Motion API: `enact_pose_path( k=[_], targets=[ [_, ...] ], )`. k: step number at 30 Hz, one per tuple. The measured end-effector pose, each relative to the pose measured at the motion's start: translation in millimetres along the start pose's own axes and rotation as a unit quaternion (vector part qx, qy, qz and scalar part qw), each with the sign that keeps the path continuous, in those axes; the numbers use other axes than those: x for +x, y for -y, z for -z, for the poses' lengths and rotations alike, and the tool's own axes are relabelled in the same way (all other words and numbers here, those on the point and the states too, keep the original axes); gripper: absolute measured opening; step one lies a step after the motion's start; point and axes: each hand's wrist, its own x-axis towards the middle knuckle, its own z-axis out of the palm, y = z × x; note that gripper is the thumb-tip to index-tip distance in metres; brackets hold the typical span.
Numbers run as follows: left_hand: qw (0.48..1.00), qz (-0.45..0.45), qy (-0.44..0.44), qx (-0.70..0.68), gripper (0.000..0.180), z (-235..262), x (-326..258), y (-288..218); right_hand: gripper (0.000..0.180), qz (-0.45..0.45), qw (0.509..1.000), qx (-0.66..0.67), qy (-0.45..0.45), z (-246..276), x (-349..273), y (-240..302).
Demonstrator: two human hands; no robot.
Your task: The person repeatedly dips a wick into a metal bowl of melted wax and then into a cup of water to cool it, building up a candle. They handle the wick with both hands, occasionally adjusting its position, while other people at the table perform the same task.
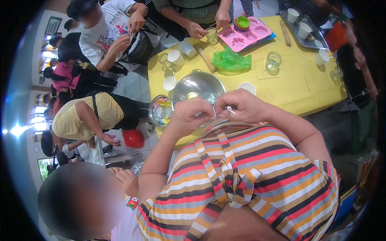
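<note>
My left hand (pixel 194 114) and my right hand (pixel 246 105) are close together in front of my chest, near the table's front edge. Both have thumb and fingers pinched on a short white string (pixel 230 109). One end of it sticks out by my right fingers in a small loop or knot; the rest is mostly covered by my fingertips. Just beyond my hands stands a large steel bowl (pixel 200 83) with a small pale round thing in it. Left of my left hand, a smaller metal bowl (pixel 151 114) holds a glass jar (pixel 163 112) and colourful bits.
White cups (pixel 170 83) and glass jars (pixel 273 61) stand on the yellow-covered table (pixel 289 90). A green plastic bag (pixel 232 61), a pink mold (pixel 251 35), wooden sticks (pixel 205 60) and a metal tray (pixel 306 41) lie farther back. Several people stand around; one is close at my left.
</note>
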Motion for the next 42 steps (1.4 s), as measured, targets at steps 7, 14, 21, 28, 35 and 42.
enact_pose_path(
  k=[7, 14, 21, 28, 35, 42],
  targets=[
    [0.999, -0.013, 0.011, 0.039, 0.017, 1.1, 0.1, -2.7, 0.009, 0.009, 1.000, 0.004, -0.011, -2.1, 0.2, -2.3],
    [0.999, -0.023, -0.012, 0.044, 0.018, 0.8, 1.2, -5.1, 0.009, 0.033, 0.996, 0.003, -0.078, -10.3, -1.5, -7.3],
    [0.999, -0.016, -0.027, 0.019, 0.018, 0.2, 2.0, -5.1, 0.010, 0.022, 0.993, 0.048, -0.104, -14.8, -2.0, -9.1],
    [0.994, -0.054, 0.027, 0.088, 0.016, 3.3, 3.1, -5.7, 0.008, 0.041, 0.996, -0.023, -0.075, -11.9, -2.2, -6.1],
    [0.984, -0.080, 0.007, 0.161, 0.020, 4.8, 3.7, -7.1, 0.009, -0.026, 0.995, 0.072, -0.070, -14.8, -4.1, -11.3],
    [0.987, -0.088, -0.052, 0.123, 0.025, -6.7, -4.5, 5.3, 0.009, -0.169, 0.911, 0.370, -0.064, -19.2, -4.6, -11.6]
  ],
)
